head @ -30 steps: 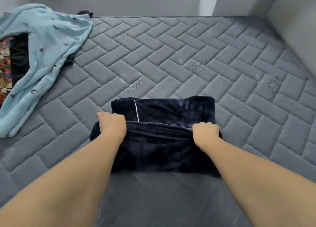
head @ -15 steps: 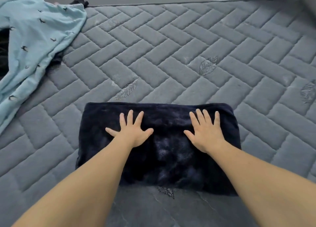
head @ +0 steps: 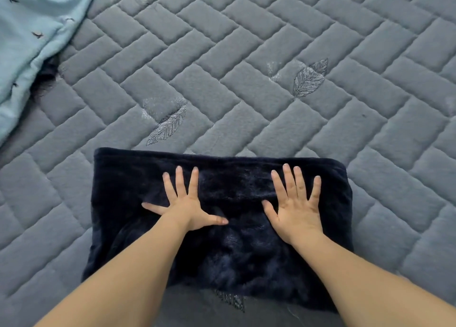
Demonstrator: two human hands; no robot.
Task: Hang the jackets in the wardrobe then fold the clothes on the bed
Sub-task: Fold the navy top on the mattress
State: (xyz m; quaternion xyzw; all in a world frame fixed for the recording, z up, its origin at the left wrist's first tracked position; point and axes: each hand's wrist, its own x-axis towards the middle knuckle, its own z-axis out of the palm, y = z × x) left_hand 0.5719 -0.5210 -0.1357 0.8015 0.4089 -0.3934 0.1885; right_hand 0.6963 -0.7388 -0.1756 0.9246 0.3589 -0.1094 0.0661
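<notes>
Fingers [head: 178,178] spread wide on both hands, all straight, nothing gripped. Left hand [head: 186,209] lies flat on the left half of the navy garment [head: 232,252], thumb sticking out toward the middle. Right hand [head: 296,213] is flat on the right half, its fingers pointing up toward the far folded edge. The 2 hands are apart, with a strip of dark fabric between them, and both forearms come in from the bottom of the view.

The garment is folded into a rough rectangle, plush and fuzzy looking, sitting on the near part of the bed [head: 246,80] right in front of the person. Its far edge looks rounded and pretty straight; the near edge is partly hidden by the arms.

The bed has a grey quilted cover with a zigzag brick pattern and a few stitched leaf motifs. Over in the top left corner there's a light blue garment [head: 27,43] with tiny dark marks, lying loose and crumpled, well apart from the navy one. Something dark peeks out from under its edge, can't tell what.
</notes>
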